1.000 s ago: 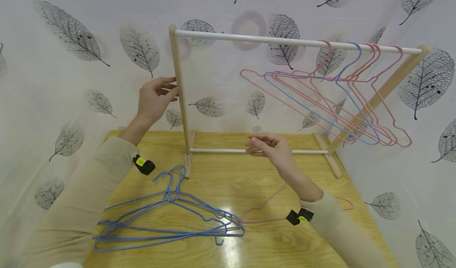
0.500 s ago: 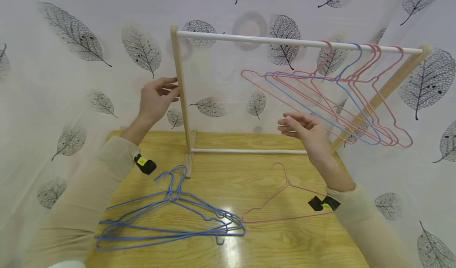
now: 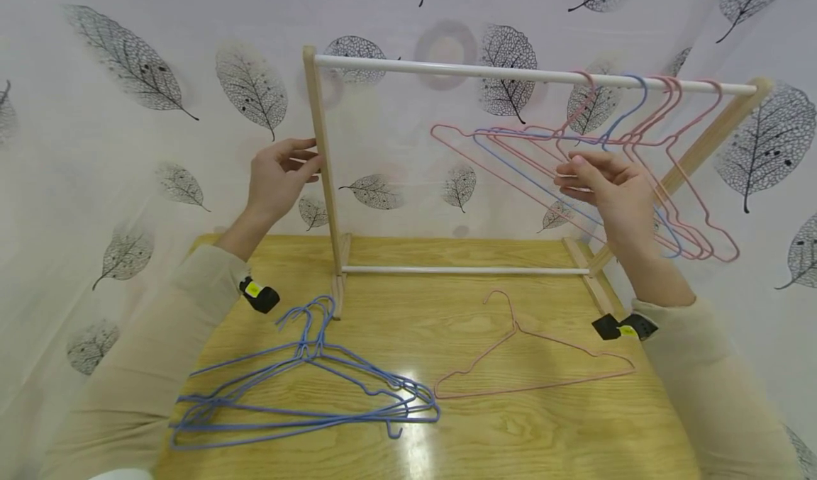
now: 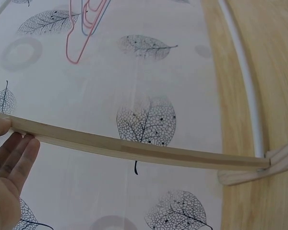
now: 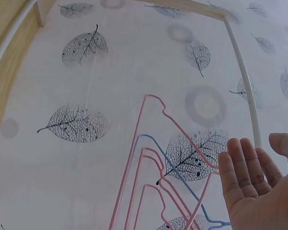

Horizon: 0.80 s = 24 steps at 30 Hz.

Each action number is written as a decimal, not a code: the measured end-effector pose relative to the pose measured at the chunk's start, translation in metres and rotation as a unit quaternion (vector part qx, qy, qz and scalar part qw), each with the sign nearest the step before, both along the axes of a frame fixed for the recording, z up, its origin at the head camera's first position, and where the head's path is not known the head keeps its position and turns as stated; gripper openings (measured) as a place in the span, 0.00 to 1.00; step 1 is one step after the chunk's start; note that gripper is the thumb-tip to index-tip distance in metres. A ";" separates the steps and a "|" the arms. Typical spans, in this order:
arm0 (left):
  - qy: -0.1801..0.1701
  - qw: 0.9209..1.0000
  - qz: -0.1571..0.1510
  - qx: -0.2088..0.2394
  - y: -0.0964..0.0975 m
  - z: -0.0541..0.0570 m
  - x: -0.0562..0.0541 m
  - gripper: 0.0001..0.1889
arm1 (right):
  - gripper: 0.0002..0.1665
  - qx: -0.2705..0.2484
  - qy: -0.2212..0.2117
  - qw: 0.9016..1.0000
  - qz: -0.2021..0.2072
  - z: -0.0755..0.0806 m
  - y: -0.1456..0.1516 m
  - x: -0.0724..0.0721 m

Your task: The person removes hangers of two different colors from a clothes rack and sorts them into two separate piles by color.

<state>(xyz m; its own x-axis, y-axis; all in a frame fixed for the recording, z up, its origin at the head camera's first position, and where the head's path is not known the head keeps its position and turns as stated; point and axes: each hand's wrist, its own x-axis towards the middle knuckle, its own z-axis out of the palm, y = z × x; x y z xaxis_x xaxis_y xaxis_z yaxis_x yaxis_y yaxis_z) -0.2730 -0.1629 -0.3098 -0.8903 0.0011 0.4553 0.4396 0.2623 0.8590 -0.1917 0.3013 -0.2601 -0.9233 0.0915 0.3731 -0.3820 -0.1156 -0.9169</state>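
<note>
My left hand (image 3: 279, 175) pinches the left wooden post (image 3: 324, 175) of a clothes rack. In the left wrist view the thumb lies on one face of the post (image 4: 144, 149) and the fingers reach under it. My right hand (image 3: 615, 196), fingers extended and palm bare, is raised in front of the hanging hangers. Several pink hangers (image 3: 720, 98) and one blue hanger (image 3: 647, 96) hang by their hooks from the white rail (image 3: 447, 69), gathered at its right end. In the right wrist view, their wire shoulders show beside the open hand (image 5: 252, 191).
Several blue hangers (image 3: 383, 420) lie in an overlapping pile on the wooden table (image 3: 447, 324), at the left. A single pink hanger (image 3: 523, 391) lies flat to their right. The rack's lower white bar (image 3: 447, 270) runs along the back, before a leaf-patterned sheet (image 3: 396, 12).
My right hand has moved right and up, from above the table to the hanging hangers, uncovering the pink hanger on the table. My left hand stays at the post.
</note>
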 end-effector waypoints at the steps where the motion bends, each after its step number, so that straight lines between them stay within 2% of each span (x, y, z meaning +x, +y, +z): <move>1: 0.001 1.000 0.000 0.000 0.000 0.000 0.000 0.17 | 0.14 -0.003 0.001 1.000 -0.007 0.002 0.003 -0.003; 9: -0.002 1.000 0.002 -0.001 0.000 0.000 -0.001 0.16 | 0.15 0.008 -0.025 0.997 -0.070 0.007 0.015 -0.021; 17: -0.002 1.000 0.001 0.001 0.000 -0.001 -0.003 0.16 | 0.12 -0.030 -0.027 0.996 -0.078 0.012 0.023 -0.039; 24: 0.002 1.000 0.003 0.000 0.000 -0.002 -0.002 0.17 | 0.10 0.009 -0.051 0.995 -0.083 0.010 0.022 -0.053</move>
